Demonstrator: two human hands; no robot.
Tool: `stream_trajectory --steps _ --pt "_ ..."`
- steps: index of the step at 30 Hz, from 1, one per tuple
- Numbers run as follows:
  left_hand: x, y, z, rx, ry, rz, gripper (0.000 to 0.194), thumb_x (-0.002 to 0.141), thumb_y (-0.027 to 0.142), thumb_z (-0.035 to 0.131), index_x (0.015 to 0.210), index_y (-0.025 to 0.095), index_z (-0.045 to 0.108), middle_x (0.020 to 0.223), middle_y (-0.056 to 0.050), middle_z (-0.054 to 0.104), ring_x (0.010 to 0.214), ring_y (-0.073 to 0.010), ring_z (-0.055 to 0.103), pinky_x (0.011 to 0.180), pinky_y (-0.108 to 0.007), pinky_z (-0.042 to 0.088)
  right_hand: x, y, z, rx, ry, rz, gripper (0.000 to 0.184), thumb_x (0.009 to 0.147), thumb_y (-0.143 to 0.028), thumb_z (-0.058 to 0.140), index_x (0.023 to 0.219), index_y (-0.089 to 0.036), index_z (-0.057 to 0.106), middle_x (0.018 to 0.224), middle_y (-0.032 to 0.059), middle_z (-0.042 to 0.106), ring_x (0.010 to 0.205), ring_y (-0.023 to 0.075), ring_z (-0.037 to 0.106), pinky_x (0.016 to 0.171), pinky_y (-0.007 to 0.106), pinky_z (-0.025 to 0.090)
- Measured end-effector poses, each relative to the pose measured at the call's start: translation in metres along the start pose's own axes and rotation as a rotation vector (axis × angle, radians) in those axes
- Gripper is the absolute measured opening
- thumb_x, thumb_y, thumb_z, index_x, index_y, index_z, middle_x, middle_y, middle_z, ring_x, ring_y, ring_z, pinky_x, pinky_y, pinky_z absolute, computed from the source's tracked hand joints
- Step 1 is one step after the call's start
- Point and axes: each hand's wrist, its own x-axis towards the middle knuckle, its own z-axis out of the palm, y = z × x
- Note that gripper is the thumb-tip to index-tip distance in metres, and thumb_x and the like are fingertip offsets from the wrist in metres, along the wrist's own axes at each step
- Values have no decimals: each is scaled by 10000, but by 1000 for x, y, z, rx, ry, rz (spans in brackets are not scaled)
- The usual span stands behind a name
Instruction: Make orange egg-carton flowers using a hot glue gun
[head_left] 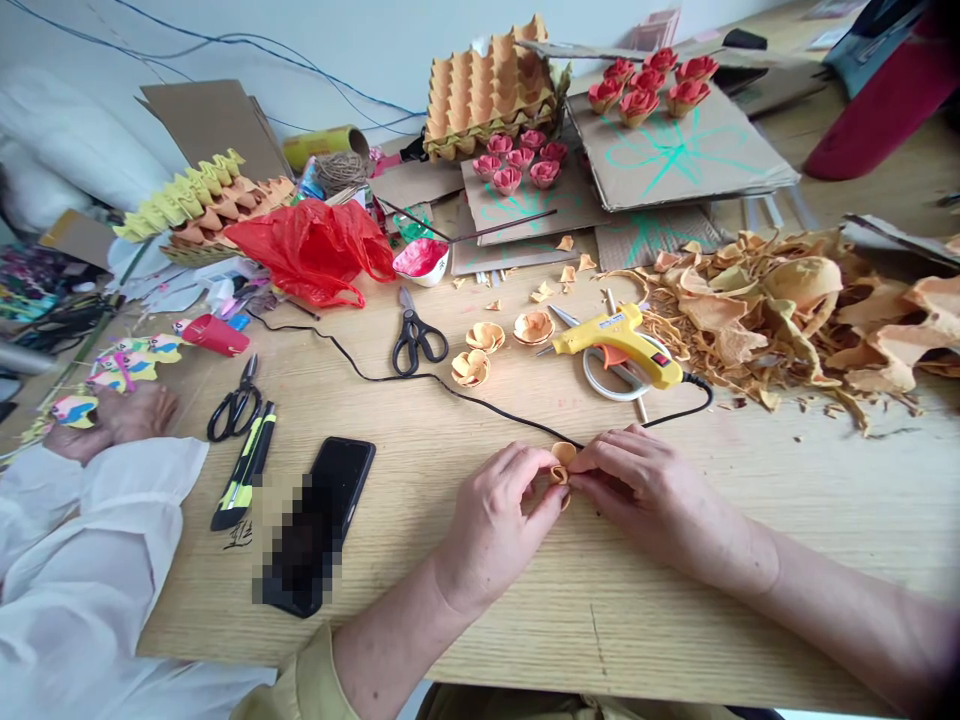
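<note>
The person's left hand [499,520] and right hand [660,500], fingers pinched nearly closed, grip a small carton flower [559,474] above the counter [495,640]; squeezing hard could crack its thin petals, and a forearm could snag the glue-gun cord [480,402].

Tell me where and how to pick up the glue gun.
Grip the glue gun by its handle, coming from the near right with the right hand. The handle slants toward that hand, while the nozzle points away to the left. Its underside lies over a white roll, so lifting from above looks easiest; keep fingers off the nozzle, which may be hot.
</note>
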Motion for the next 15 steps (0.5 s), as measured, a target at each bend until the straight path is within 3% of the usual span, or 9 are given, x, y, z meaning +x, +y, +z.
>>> stream_trajectory --steps 15 --pt "2 -1 0 -1 -53 21 164 894 76 631 967 220 609 945 -18 664 793 -158 634 709 -264 479 3 -1 -1 26 17 -8 150 993 -151 593 852 -204 606 754 4 692 668 146 636 698 292 447"
